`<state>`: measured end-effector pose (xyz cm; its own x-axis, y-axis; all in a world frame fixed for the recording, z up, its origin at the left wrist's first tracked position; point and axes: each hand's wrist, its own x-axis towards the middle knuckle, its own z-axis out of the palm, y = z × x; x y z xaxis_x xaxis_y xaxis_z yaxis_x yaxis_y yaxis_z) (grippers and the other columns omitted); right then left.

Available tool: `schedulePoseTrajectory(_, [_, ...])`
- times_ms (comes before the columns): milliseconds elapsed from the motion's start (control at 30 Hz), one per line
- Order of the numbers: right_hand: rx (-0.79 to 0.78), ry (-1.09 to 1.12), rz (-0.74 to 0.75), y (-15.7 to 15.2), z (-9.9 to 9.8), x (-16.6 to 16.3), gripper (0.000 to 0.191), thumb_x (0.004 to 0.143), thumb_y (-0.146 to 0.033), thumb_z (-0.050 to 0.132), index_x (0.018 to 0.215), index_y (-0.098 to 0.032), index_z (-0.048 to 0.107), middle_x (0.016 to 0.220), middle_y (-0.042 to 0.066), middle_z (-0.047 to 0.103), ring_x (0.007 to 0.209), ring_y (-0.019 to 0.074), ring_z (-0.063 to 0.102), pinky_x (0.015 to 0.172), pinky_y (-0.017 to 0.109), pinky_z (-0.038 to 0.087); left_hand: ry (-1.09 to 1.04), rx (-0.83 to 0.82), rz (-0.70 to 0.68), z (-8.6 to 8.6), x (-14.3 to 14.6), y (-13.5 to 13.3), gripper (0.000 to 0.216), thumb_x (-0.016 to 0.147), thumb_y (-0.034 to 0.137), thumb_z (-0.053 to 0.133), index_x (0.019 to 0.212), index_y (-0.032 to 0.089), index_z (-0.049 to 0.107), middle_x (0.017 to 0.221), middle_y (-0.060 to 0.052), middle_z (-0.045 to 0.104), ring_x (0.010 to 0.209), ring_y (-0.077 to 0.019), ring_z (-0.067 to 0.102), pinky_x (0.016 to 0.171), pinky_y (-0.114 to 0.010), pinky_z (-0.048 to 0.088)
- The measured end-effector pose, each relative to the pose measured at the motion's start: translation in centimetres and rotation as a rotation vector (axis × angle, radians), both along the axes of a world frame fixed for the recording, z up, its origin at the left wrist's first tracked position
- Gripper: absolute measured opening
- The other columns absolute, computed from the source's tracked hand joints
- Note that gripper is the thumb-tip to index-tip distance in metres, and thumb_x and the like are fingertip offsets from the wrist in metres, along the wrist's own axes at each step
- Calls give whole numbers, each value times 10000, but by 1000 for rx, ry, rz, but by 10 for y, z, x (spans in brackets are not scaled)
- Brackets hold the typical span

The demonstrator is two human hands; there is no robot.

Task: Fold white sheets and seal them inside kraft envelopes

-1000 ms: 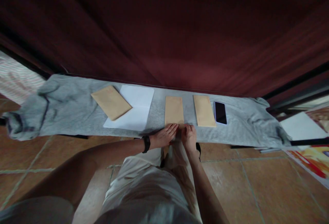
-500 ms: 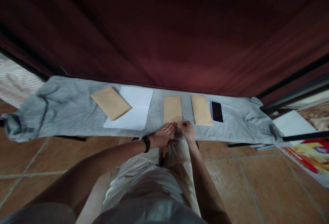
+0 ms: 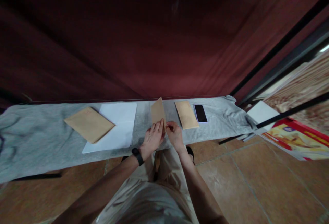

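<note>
A brown paper envelope [image 3: 157, 111] is tilted up off the grey cloth in front of me, its right edge raised. My left hand [image 3: 153, 137], with a black watch on the wrist, has its fingers closed on the envelope's near part. Close beside it, my right hand [image 3: 175, 135] pinches the near right edge of the same envelope. To the right lies another brown envelope [image 3: 186, 114], flat on the cloth. At the left, a stack of brown envelopes [image 3: 88, 124] rests partly over white paper sheets [image 3: 122, 124].
A phone [image 3: 200, 113] lies right of the flat envelope. The grey cloth [image 3: 41, 131] covers a long narrow surface against a dark red panel [image 3: 159, 45]. Black bars [image 3: 290, 114] and a red and yellow box [image 3: 295, 136] are at the right, above a tiled floor.
The middle envelope lay flat and is now lifted and tilted. My left hand has gone from lying flat to gripping it. The view has shifted to the right.
</note>
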<state>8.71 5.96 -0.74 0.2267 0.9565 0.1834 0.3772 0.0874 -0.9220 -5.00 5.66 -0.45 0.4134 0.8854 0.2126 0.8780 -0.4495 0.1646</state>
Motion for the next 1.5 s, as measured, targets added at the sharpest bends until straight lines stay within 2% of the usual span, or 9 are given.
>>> schedulePoseTrajectory(100, [90, 3, 30, 0, 21, -2, 243, 894, -270, 528, 1036, -194, 711, 975, 59, 732, 866, 175, 678, 827, 295, 535, -234, -103, 116, 17, 2, 7, 556, 977, 188, 478, 1529, 194, 415, 1270, -154, 640, 1061, -260, 685, 848, -342, 551])
schedulePoseTrajectory(200, [139, 6, 42, -3, 24, -1, 288, 953, -310, 481, 1108, -200, 697, 1053, 76, 716, 910, 181, 679, 836, 299, 541, -1021, -324, 325, 16, 3, 14, 311, 967, 306, 583, 1228, 158, 665, 1165, -150, 692, 971, -256, 711, 804, -330, 570])
schedulePoseTrajectory(300, [102, -31, -41, -8, 1, 1, 316, 970, -348, 464, 1138, -193, 681, 1091, 106, 691, 936, 199, 677, 830, 317, 556, -1571, -487, 480, 1, 3, 16, 328, 955, 455, 606, 1095, 166, 673, 1084, -122, 726, 827, -221, 722, 701, -335, 605])
schedulePoseTrajectory(567, [-208, 156, -41, -17, -76, -5, 374, 896, -451, 538, 1100, -180, 696, 935, 90, 750, 857, 229, 714, 768, 348, 591, -1942, -808, 629, -47, 4, 0, 228, 868, 353, 761, 919, 160, 651, 786, -42, 738, 709, -155, 728, 782, -320, 626])
schedulePoseTrajectory(867, [-282, 393, -37, -4, -78, -7, 436, 760, -491, 604, 1042, -167, 674, 708, 24, 700, 574, 184, 648, 528, 299, 568, -1921, -984, 635, -50, 3, -2, 188, 888, 297, 751, 873, 129, 668, 764, -73, 759, 688, -150, 741, 727, -269, 631])
schedulePoseTrajectory(1067, [-276, 306, -94, -4, -79, 4, 349, 765, -426, 597, 968, -157, 689, 673, 23, 694, 548, 176, 628, 518, 285, 544, -1606, -1128, 526, -56, 2, -21, 453, 926, 547, 624, 792, 120, 692, 741, -120, 753, 642, -176, 733, 618, -265, 607])
schedulePoseTrajectory(1167, [-276, 252, -115, -4, -80, 8, 316, 770, -374, 590, 976, -162, 702, 704, 36, 712, 573, 183, 643, 516, 278, 535, -1230, -820, 318, -57, 0, -27, 503, 959, 596, 503, 812, 160, 708, 749, -102, 755, 655, -197, 730, 646, -314, 614])
schedulePoseTrajectory(1300, [-268, 203, -137, -2, -82, 9, 296, 762, -311, 596, 996, -171, 710, 815, 63, 754, 707, 201, 696, 624, 288, 567, -653, -271, -65, -60, -5, -21, 418, 1017, 458, 432, 1232, 202, 682, 1312, -115, 698, 1248, -254, 639, 1113, -457, 479])
schedulePoseTrajectory(1500, [-236, 40, -128, -11, -77, 5, 327, 848, -300, 516, 1064, -130, 694, 808, 75, 740, 675, 200, 677, 654, 306, 555, -167, -85, -225, -81, -13, -19, 583, 1002, 356, 480, 1517, 90, 410, 1584, -188, 427, 1510, -283, 339, 1225, -497, 333])
